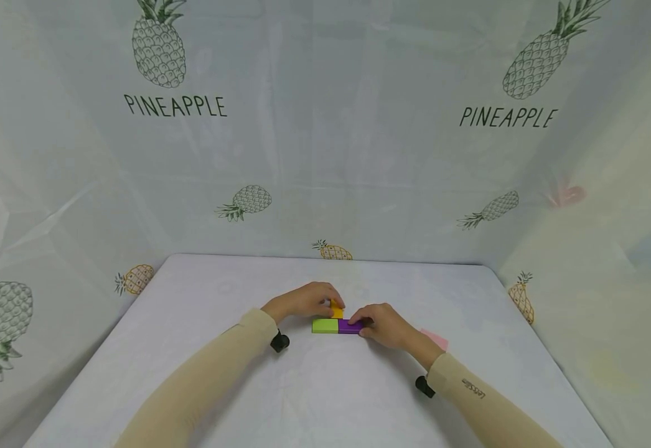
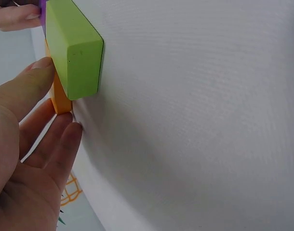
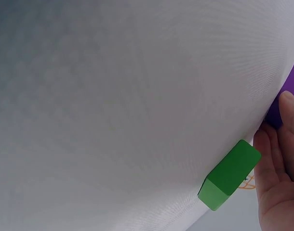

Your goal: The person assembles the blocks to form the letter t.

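A lime-green block (image 1: 325,326) and a purple block (image 1: 350,326) lie end to end on the table, touching. Behind them is an orange block (image 1: 337,310), which my left hand (image 1: 307,300) pinches between thumb and fingers. In the left wrist view the orange block (image 2: 60,96) sits against the lime-green block (image 2: 77,53), partly hidden by it and by the thumb. My right hand (image 1: 388,326) grips the right end of the purple block, thumb on the near side. The right wrist view shows that thumb on the purple block (image 3: 287,94).
A darker green block (image 3: 231,173) stands on the table beside my right hand in the right wrist view. Something flat and pink (image 1: 435,340) shows behind the right wrist. A pineapple-printed curtain (image 1: 325,137) surrounds the white table (image 1: 236,398) at the back and sides.
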Demonstrator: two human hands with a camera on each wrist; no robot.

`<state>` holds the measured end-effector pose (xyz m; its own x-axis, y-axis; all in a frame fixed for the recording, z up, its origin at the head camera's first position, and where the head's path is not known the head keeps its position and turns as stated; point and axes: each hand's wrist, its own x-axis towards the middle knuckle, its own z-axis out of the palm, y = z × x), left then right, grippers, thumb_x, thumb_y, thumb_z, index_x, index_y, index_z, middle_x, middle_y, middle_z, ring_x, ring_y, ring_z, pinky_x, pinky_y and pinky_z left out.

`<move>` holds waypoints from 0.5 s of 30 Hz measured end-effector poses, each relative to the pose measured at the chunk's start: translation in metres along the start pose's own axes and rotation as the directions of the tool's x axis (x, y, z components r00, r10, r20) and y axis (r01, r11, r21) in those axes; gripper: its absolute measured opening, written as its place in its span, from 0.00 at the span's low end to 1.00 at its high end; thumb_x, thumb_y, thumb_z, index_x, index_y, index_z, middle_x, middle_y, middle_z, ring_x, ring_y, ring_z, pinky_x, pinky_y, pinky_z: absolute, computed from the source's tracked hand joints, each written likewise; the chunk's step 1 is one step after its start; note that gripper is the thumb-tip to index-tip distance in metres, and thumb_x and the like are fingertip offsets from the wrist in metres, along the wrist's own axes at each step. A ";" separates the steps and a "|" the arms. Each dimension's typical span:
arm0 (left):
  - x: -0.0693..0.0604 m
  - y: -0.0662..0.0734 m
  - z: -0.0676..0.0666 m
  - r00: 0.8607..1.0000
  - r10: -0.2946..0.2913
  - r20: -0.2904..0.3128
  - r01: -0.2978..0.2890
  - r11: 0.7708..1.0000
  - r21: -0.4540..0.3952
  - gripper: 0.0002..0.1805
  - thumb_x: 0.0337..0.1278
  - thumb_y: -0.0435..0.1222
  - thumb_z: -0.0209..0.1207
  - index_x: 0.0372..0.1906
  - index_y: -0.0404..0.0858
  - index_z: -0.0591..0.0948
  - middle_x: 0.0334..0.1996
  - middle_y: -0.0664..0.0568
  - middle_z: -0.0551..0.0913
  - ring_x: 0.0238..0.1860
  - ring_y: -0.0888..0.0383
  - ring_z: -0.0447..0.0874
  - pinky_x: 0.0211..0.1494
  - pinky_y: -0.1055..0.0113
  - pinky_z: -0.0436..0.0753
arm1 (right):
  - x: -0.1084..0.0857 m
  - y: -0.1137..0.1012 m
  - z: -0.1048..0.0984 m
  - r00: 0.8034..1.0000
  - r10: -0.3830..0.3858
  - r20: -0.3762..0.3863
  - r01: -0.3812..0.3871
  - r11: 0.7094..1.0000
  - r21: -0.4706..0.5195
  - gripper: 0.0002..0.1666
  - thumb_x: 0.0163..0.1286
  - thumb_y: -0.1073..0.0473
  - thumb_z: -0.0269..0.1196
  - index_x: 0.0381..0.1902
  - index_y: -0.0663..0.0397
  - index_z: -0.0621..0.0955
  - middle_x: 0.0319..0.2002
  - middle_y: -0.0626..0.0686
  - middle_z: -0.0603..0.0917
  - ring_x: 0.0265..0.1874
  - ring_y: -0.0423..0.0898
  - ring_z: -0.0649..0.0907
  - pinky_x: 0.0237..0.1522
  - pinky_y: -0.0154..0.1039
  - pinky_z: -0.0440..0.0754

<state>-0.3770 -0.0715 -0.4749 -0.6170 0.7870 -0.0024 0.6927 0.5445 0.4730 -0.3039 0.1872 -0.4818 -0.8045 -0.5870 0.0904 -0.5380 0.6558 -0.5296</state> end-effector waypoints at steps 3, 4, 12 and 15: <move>0.000 0.000 0.001 1.000 0.002 0.003 -0.002 1.000 0.004 0.15 0.74 0.36 0.65 0.60 0.46 0.88 0.59 0.56 0.85 0.63 0.57 0.79 0.72 0.55 0.75 | 0.000 0.000 0.000 1.000 0.000 0.000 0.000 1.000 -0.003 0.16 0.70 0.69 0.71 0.53 0.53 0.90 0.53 0.54 0.90 0.52 0.51 0.88 0.60 0.53 0.86; 0.000 0.000 0.001 1.000 0.001 0.005 -0.001 1.000 0.006 0.15 0.74 0.36 0.65 0.60 0.46 0.88 0.59 0.57 0.85 0.63 0.57 0.79 0.73 0.55 0.75 | 0.000 0.000 0.000 1.000 0.002 0.001 -0.002 1.000 -0.004 0.16 0.70 0.69 0.71 0.53 0.53 0.89 0.53 0.54 0.90 0.52 0.51 0.88 0.60 0.52 0.86; 0.001 -0.002 0.002 1.000 0.008 0.000 -0.008 1.000 0.012 0.15 0.74 0.36 0.65 0.60 0.47 0.88 0.58 0.58 0.85 0.62 0.58 0.79 0.72 0.56 0.76 | 0.000 0.001 0.001 1.000 -0.005 0.000 0.005 1.000 -0.005 0.16 0.70 0.69 0.71 0.53 0.52 0.89 0.53 0.53 0.90 0.51 0.50 0.88 0.60 0.52 0.86; 0.001 -0.003 0.002 1.000 0.011 0.001 -0.011 1.000 0.009 0.15 0.74 0.36 0.65 0.61 0.47 0.88 0.58 0.58 0.85 0.62 0.58 0.79 0.72 0.56 0.76 | 0.000 0.001 0.001 1.000 -0.008 0.001 0.008 1.000 -0.004 0.16 0.70 0.69 0.71 0.53 0.53 0.90 0.52 0.53 0.90 0.51 0.50 0.88 0.60 0.51 0.86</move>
<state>-0.3786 -0.0717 -0.4783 -0.6090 0.7932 0.0018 0.7025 0.5384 0.4655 -0.3038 0.1876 -0.4828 -0.8002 -0.5924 0.0941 -0.5454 0.6532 -0.5253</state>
